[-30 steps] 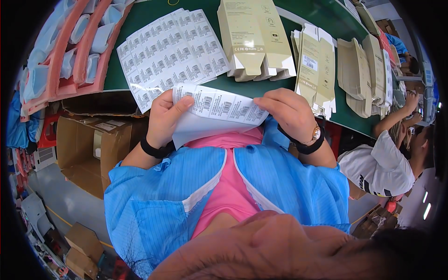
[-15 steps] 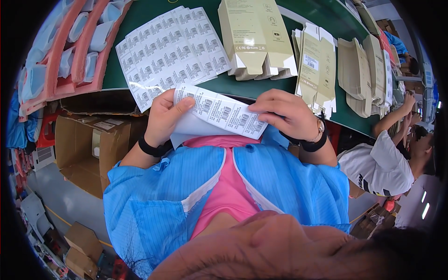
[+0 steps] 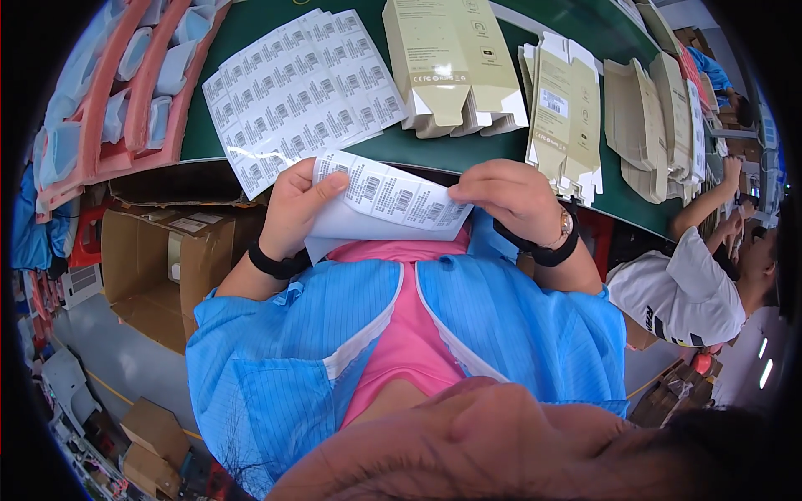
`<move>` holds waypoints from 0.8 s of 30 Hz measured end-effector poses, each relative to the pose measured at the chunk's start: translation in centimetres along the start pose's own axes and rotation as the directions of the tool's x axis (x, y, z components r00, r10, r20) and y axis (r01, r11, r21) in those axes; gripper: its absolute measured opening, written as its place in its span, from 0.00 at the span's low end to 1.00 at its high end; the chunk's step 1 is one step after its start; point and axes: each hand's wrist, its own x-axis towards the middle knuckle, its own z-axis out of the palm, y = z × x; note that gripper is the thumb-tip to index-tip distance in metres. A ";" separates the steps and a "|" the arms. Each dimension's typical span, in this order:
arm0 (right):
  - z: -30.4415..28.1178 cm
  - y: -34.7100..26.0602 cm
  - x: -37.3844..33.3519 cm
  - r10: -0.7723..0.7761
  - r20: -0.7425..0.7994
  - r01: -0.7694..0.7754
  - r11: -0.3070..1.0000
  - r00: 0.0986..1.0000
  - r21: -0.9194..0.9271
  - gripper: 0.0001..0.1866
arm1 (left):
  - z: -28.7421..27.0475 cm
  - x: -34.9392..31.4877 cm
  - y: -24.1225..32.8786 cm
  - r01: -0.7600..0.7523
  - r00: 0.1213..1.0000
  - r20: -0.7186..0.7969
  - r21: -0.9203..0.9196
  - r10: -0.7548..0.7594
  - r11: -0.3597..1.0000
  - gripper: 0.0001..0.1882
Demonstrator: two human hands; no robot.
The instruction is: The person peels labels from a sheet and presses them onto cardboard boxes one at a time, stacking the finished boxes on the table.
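your left hand [image 3: 294, 209] and right hand [image 3: 511, 196] grip one label sheet [image 3: 386, 204] between them, fingers closed on its opposite ends, thumb of the left pressed on its printed face. the sheet curls just off the bench [image 3: 468, 150] edge, close to your chest. beyond your left fingers, a flat spread of label sheets [image 3: 301, 92] lies on the green surface. beyond your right fingers rest folded beige cartons [image 3: 455, 67], with more flat cartons [image 3: 568, 113] just beside them. far beyond the left fingers stands a red tray [image 3: 125, 100] of blue pouches.
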 end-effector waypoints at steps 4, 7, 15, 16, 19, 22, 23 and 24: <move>0.2 0.1 -0.1 -0.085 -0.046 0.083 0.995 0.995 -0.052 0.14 | 0.1 0.1 -0.1 0.048 0.999 -0.017 -0.055 -0.049 0.997 0.13; 0.3 -0.1 -0.2 -0.042 -0.060 0.040 0.999 0.997 -0.033 0.12 | 0.1 0.1 -0.1 0.035 0.999 -0.029 -0.044 -0.037 0.998 0.13; -1.7 -1.9 0.2 -0.221 -0.092 0.209 0.971 0.971 -0.119 0.08 | -1.0 0.2 -0.7 -0.075 0.992 -0.103 -0.044 0.070 0.996 0.12; -2.4 -2.0 0.1 -0.230 -0.083 0.220 0.969 0.970 -0.114 0.08 | -1.1 0.0 -0.9 -0.082 0.991 -0.114 -0.049 0.076 0.995 0.12; -4.3 -2.7 0.7 -0.203 -0.198 0.195 0.979 0.959 -0.057 0.08 | -1.0 -0.3 -1.0 -0.164 0.968 -0.195 -0.019 0.158 0.986 0.12; -5.4 -2.2 2.4 0.113 -0.445 -0.086 0.993 0.888 0.081 0.06 | -0.4 -1.0 -1.0 -0.241 0.955 -0.162 0.067 0.249 0.968 0.11; -5.7 -1.6 3.5 0.198 -0.464 -0.149 0.979 0.863 0.140 0.04 | -0.2 -1.1 -0.9 -0.278 0.946 -0.139 0.111 0.292 0.954 0.11; -5.9 -0.9 4.6 0.197 -0.463 -0.150 0.979 0.864 0.137 0.04 | -0.1 -1.1 -1.0 -0.280 0.946 -0.138 0.108 0.293 0.954 0.11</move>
